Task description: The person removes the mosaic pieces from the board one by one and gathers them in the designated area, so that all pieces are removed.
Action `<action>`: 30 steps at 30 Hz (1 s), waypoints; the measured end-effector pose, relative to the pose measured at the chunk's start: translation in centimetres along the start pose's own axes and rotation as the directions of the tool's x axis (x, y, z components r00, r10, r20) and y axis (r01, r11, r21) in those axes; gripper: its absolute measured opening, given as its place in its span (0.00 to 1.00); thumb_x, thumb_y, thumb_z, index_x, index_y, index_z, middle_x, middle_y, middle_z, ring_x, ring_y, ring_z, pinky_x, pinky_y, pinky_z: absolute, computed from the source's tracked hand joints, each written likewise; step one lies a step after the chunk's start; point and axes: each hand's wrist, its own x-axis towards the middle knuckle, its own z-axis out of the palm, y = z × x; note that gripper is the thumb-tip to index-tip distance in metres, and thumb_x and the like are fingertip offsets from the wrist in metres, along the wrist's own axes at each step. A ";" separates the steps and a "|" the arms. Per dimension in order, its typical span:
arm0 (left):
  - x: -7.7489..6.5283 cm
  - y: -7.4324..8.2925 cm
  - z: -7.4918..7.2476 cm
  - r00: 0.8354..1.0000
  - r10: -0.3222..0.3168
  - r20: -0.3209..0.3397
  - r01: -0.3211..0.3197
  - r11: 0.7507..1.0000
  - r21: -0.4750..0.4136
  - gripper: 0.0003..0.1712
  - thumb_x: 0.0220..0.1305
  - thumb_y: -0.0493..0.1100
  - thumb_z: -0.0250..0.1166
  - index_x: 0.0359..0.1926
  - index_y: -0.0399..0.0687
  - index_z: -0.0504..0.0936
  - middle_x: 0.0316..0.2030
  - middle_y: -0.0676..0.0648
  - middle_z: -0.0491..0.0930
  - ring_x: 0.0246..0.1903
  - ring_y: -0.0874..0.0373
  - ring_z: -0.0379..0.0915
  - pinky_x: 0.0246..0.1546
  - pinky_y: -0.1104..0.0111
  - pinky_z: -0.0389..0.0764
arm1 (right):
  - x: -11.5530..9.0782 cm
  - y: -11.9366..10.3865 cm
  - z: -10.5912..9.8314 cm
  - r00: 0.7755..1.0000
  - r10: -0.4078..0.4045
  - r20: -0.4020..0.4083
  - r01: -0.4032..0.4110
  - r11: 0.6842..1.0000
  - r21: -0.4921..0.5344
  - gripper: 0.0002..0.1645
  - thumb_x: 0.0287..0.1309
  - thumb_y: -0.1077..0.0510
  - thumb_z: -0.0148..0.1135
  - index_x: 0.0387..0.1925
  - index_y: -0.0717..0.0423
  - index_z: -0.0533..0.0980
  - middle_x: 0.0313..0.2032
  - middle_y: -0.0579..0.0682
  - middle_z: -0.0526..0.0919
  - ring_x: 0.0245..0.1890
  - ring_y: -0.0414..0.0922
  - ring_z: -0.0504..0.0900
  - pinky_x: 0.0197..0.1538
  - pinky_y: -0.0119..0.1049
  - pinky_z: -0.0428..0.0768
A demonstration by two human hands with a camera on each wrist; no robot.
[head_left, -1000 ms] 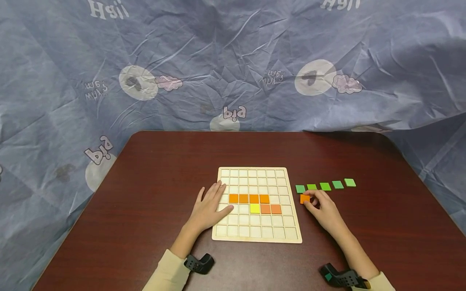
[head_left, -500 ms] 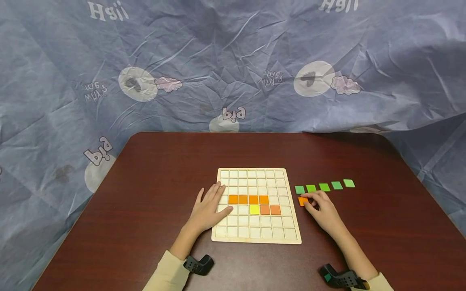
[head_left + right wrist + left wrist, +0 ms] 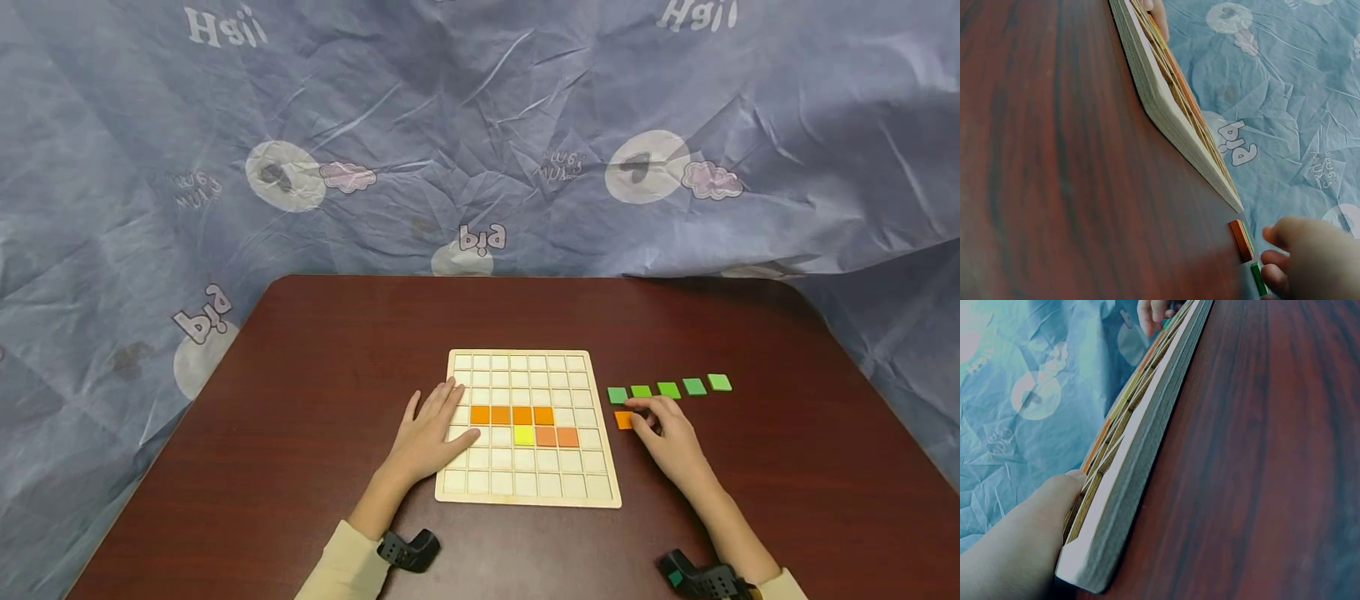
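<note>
A pale wooden grid board [image 3: 525, 460] lies on the table; orange tiles [image 3: 501, 415], salmon tiles [image 3: 557, 437] and a yellow tile [image 3: 523, 435] sit in its cells. My left hand [image 3: 427, 437] rests spread on the board's left side, thumb on its surface. Right of the board, a loose orange tile [image 3: 623, 420] lies just left of my right hand [image 3: 671, 437], whose fingers are loosely bent. In the right wrist view a small gap shows between the thumb [image 3: 1282, 234] and this tile [image 3: 1241, 240]. Some of the right fingers are hidden.
Several green tiles [image 3: 668, 390] lie in a row beyond my right hand, one close to the loose orange tile. The dark brown table [image 3: 337, 350] ends at a blue printed cloth [image 3: 405, 167] behind. Black cameras [image 3: 408, 550] are strapped to both wrists.
My right hand pinched the orange tile earlier; it has set it slightly to the left and drawn its fingers off to the right. My left hand stays on the board.
</note>
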 end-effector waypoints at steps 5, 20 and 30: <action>-0.1 -0.1 0.0 1.000 0.003 0.000 -0.003 1.000 0.006 0.44 0.60 0.70 0.44 0.71 0.55 0.48 0.71 0.53 0.45 0.70 0.58 0.42 0.68 0.51 0.36 | -0.2 -0.7 -0.3 0.997 -0.028 -0.071 0.029 0.999 0.018 0.10 0.58 0.61 0.55 0.40 0.55 0.79 0.26 0.45 0.69 0.24 0.31 0.61 0.25 0.26 0.63; 0.0 -0.1 0.2 1.000 -0.006 0.001 0.006 1.000 0.002 0.44 0.59 0.70 0.45 0.71 0.55 0.49 0.71 0.53 0.44 0.70 0.58 0.43 0.68 0.52 0.36 | 0.2 -5.9 0.5 0.995 -0.075 -0.063 0.077 0.996 0.038 0.07 0.58 0.59 0.57 0.38 0.52 0.79 0.24 0.43 0.69 0.24 0.34 0.62 0.25 0.27 0.63; 0.1 -0.2 0.3 1.000 -0.011 0.014 0.011 1.000 0.008 0.44 0.59 0.70 0.44 0.71 0.56 0.48 0.71 0.53 0.44 0.70 0.58 0.42 0.68 0.52 0.35 | 0.6 -8.0 3.2 0.998 -0.065 -0.003 0.065 0.987 0.147 0.07 0.58 0.57 0.57 0.38 0.50 0.79 0.26 0.42 0.74 0.25 0.34 0.67 0.27 0.26 0.67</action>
